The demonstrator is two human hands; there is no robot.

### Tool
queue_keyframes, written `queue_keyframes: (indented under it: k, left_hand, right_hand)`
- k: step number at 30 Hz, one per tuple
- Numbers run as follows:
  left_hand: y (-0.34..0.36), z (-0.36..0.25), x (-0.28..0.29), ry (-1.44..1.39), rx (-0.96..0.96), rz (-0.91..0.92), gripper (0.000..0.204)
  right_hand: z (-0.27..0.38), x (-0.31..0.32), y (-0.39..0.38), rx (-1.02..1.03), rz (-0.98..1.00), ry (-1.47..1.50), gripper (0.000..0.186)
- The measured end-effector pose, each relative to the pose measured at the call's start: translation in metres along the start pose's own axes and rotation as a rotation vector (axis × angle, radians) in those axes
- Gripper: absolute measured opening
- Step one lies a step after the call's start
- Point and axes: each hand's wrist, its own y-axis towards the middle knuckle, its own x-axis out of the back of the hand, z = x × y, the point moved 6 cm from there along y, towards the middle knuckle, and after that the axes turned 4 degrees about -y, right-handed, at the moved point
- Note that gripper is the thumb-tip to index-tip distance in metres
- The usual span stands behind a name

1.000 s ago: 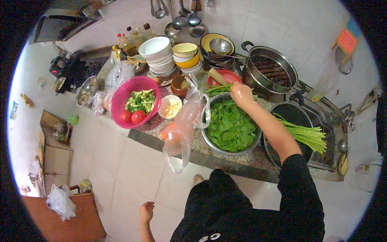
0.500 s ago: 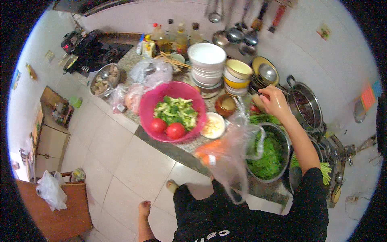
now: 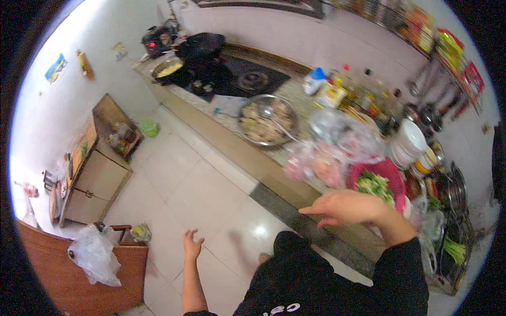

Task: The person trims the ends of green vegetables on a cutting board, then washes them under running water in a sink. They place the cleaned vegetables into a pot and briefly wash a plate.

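My right hand [image 3: 352, 207] is held in the air before the counter's front edge, fingers stretched out and nothing in them. Beyond it, and partly hidden by it, stands a pink basin [image 3: 404, 185] with cut green vegetables [image 3: 375, 185]. Over the tiled floor my left hand [image 3: 193, 245] hangs empty, its fingers apart. Plastic bags [image 3: 363, 143], some with pinkish contents, lie beside the basin. Farther left on the counter sits a metal bowl [image 3: 291, 138] of pale chunks, probably meat, with a ladle [image 3: 266, 112] in it.
A black stove [image 3: 253, 80] with a wok [image 3: 200, 46] and a pan [image 3: 167, 69] fills the far counter. Bottles [image 3: 366, 84] and stacked white bowls [image 3: 408, 139] stand along the wall. At lower left, a white plastic bag [image 3: 95, 255] lies on a brown table [image 3: 47, 268].
My view has swung left, bringing the stove into fuller sight. My right hand has left the area by the stacked bowls and its fingers have straightened. My left hand's fingers have spread.
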Motion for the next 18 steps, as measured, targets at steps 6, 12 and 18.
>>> queue_keyframes:
  k: [6, 12, 18]
  left_hand:
    - [0.170, -0.056, 0.125, 0.130, -0.254, -0.204, 0.041]
    - [0.215, 0.197, 0.253, 0.200, 0.226, -0.294, 0.034]
    - [0.178, 0.289, 0.254, -0.006, 1.020, -0.038, 0.036]
  right_hand:
    - [-0.038, 0.039, 0.165, -0.089, -0.114, -0.087, 0.043]
    - [-0.056, 0.099, 0.398, 0.130, -0.240, -0.037, 0.042]
    - [-0.024, 0.178, 0.616, 0.495, -0.327, -0.070, 0.043]
